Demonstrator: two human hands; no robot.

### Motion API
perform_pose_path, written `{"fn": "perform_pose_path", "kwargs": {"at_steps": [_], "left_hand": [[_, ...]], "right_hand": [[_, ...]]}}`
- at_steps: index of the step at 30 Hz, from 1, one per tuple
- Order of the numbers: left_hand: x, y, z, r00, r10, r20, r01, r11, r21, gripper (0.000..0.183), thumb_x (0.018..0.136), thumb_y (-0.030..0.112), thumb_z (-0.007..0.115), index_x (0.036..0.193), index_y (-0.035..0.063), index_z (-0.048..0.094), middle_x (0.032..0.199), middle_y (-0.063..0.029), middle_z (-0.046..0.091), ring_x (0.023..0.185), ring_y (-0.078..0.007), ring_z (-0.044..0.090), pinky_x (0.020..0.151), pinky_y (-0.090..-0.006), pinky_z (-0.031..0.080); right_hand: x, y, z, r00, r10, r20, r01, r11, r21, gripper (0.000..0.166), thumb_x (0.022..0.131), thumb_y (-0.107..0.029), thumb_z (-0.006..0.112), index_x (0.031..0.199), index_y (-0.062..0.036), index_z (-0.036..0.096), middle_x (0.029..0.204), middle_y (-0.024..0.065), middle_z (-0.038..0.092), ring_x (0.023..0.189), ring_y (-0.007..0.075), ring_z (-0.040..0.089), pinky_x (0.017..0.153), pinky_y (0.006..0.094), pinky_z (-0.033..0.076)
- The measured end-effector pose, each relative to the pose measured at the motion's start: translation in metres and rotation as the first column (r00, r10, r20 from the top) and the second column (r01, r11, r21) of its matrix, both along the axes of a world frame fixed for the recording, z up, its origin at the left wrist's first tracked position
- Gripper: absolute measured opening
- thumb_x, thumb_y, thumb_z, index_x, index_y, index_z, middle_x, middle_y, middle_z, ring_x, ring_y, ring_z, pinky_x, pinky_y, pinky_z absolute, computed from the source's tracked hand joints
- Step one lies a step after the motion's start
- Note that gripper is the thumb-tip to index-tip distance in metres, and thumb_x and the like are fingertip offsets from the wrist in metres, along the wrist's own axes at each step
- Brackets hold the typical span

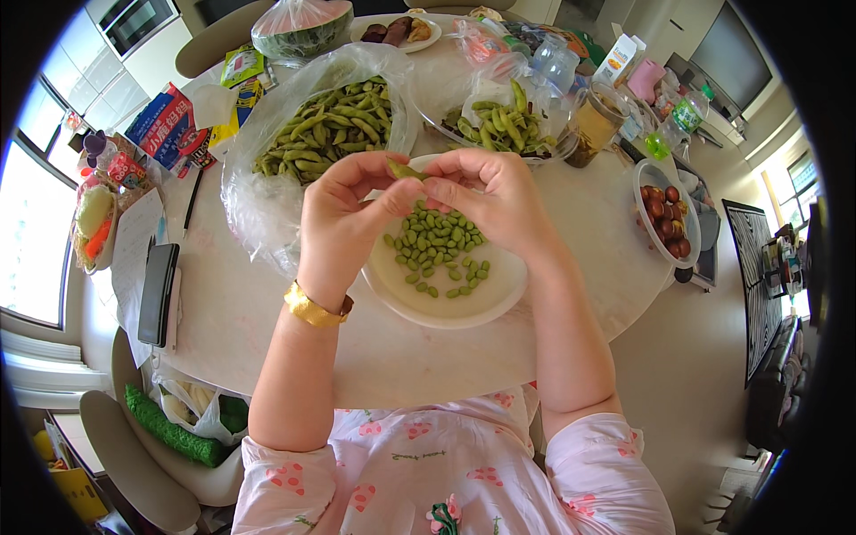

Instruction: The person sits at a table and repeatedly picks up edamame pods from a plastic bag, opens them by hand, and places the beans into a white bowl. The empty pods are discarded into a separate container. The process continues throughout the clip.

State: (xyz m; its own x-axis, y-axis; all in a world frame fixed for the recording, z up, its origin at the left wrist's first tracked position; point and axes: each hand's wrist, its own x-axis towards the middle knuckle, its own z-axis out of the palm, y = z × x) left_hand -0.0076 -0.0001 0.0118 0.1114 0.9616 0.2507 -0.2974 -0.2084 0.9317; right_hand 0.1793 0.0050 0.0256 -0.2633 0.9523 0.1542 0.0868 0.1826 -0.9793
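Note:
Between the fingertips of my left hand and my right hand is a green soybean pod, gripped from both sides. Below the hands sits a white bowl holding many loose shelled green beans. Behind my left hand, a clear plastic bag lies open around a heap of unshelled pods. Beyond my right hand, more pods rest in a clear container with brown scraps. My fingers hide part of the held pod and the bowl's far rim.
A glass of brownish liquid stands right of the pods. Farther right is a bowl of reddish-brown round fruit. A phone and papers lie at left. Plastic-wrapped watermelon and a plate of food are at the back.

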Motion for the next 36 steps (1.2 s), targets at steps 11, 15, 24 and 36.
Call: {"fn": "perform_pose_path", "kwargs": {"at_steps": [11, 15, 24, 36], "left_hand": [[0.001, 0.002, -0.002, 0.993, -0.052, -0.105, 0.047, 0.998, -0.044, 0.017, 0.089, 0.004, 0.074, 0.103, -0.0018, 0.066, 0.092, -0.0034, 0.07, 0.08, -0.0072, 0.066, 0.067, -0.0206, 0.056], [0.005, 0.0, -0.001, 0.98, 0.068, -0.187, -0.043, 0.99, 0.133, 0.018, 0.086, 0.001, 0.075, 0.102, -0.0007, 0.068, 0.091, -0.0026, 0.07, 0.079, -0.0089, 0.066, 0.067, -0.0232, 0.056], [0.001, 0.001, -0.004, 0.693, 0.49, -0.529, -0.081, 0.782, 0.617, 0.017, 0.077, 0.002, 0.078, 0.093, 0.0052, 0.074, 0.087, -0.0079, 0.072, 0.07, -0.0221, 0.067, 0.063, -0.0312, 0.054], [0.006, -0.001, -0.011, 0.859, 0.269, -0.435, -0.176, 0.954, 0.243, 0.012, 0.082, 0.012, 0.081, 0.09, 0.005, 0.077, 0.074, -0.0015, 0.071, 0.054, -0.0058, 0.049, 0.051, -0.023, 0.041]], "right_hand": [[0.006, 0.002, -0.001, 0.999, 0.034, 0.032, -0.036, 0.998, 0.061, 0.022, 0.089, -0.016, 0.073, 0.1, 0.0016, 0.067, 0.089, 0.0017, 0.068, 0.083, 0.0085, 0.065, 0.075, 0.0246, 0.052], [0.009, 0.003, -0.002, 0.997, 0.043, 0.064, -0.048, 0.996, 0.075, 0.022, 0.088, -0.016, 0.074, 0.098, 0.0017, 0.066, 0.087, 0.0015, 0.067, 0.081, 0.0085, 0.064, 0.074, 0.0246, 0.052], [0.01, 0.003, -0.001, 0.995, 0.005, 0.096, -0.009, 0.999, 0.033, 0.022, 0.089, -0.018, 0.074, 0.097, 0.0007, 0.067, 0.086, 0.0012, 0.067, 0.078, 0.0079, 0.064, 0.071, 0.0231, 0.053], [0.005, 0.005, -0.003, 0.991, 0.041, -0.126, -0.041, 0.999, 0.002, 0.022, 0.091, -0.013, 0.074, 0.102, 0.0039, 0.067, 0.091, 0.0045, 0.071, 0.082, 0.0091, 0.067, 0.073, 0.023, 0.055]]}}
